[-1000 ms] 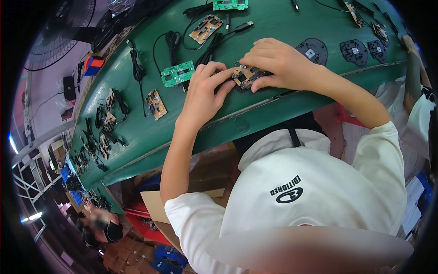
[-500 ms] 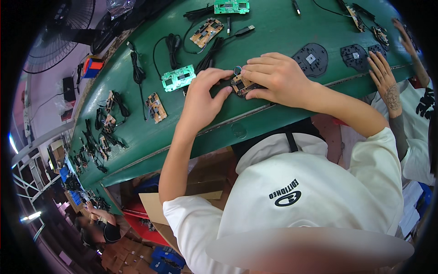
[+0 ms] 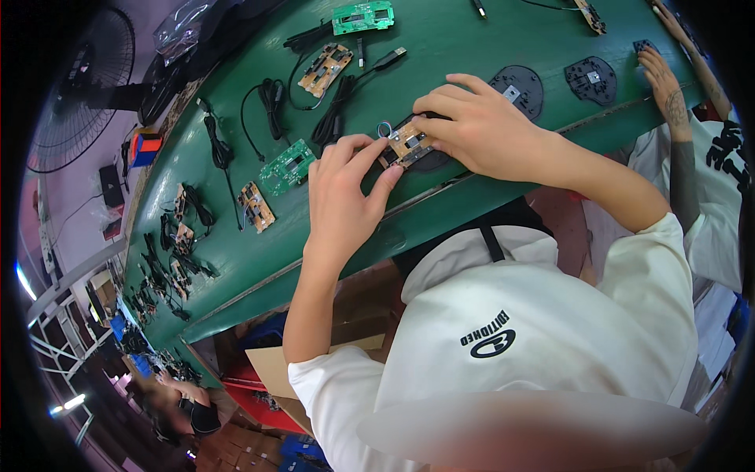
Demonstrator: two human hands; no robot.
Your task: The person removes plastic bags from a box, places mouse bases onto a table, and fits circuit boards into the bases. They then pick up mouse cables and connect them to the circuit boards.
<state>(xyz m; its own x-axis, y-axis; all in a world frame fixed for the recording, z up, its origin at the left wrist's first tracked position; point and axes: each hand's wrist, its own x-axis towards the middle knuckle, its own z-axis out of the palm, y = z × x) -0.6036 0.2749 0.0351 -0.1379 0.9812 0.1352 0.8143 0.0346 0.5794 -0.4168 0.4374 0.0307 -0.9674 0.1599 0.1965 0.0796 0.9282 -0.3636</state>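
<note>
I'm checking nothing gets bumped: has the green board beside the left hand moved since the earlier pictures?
Yes. Judged against the coiled black cable, the green board has shifted away from it, down the picture, and turned slightly.

A brown printed circuit board [image 3: 406, 147] lies slantwise to the right of the green circuit board [image 3: 288, 167], near it but apart. Its visible face is tan, dotted with small parts and broken by dark rectangular patches; its ends are partly covered. A small loop of thin coloured wires [image 3: 384, 128] stands up at its edge towards the green circuit board. Beneath it, a dark, round-edged plate [image 3: 432, 161] peeks out on the side away from that landmark; whether the two are joined cannot be told.
</note>
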